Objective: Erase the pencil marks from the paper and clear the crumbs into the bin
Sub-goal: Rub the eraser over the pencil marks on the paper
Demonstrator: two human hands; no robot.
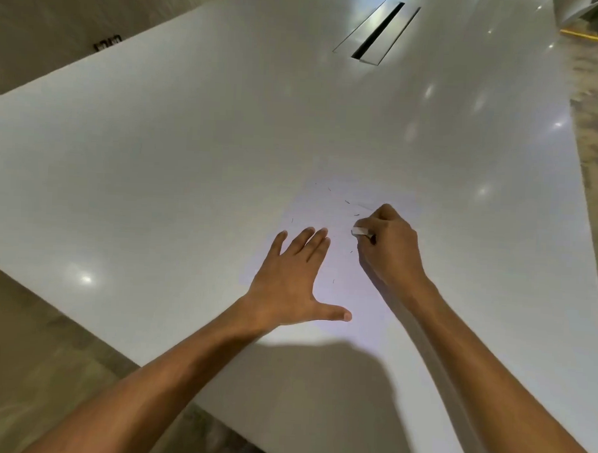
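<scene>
A white sheet of paper (pixel 329 207) lies on the white table, hard to tell from the tabletop. Small dark eraser crumbs (pixel 347 201) are scattered over it. My left hand (pixel 288 277) lies flat on the sheet's near left part with fingers straight and thumb spread. My right hand (pixel 389 244) grips a small white eraser (pixel 360 231), whose end sticks out to the left and sits at the paper's surface. Pencil marks are too faint to make out. No bin is in view.
The glossy white table (pixel 157 144) fills most of the view. A recessed cable slot (pixel 378 31) with a dark opening sits at the far middle. The table's edges drop to a stone-patterned floor (pixel 596 143) on the left, right and near sides.
</scene>
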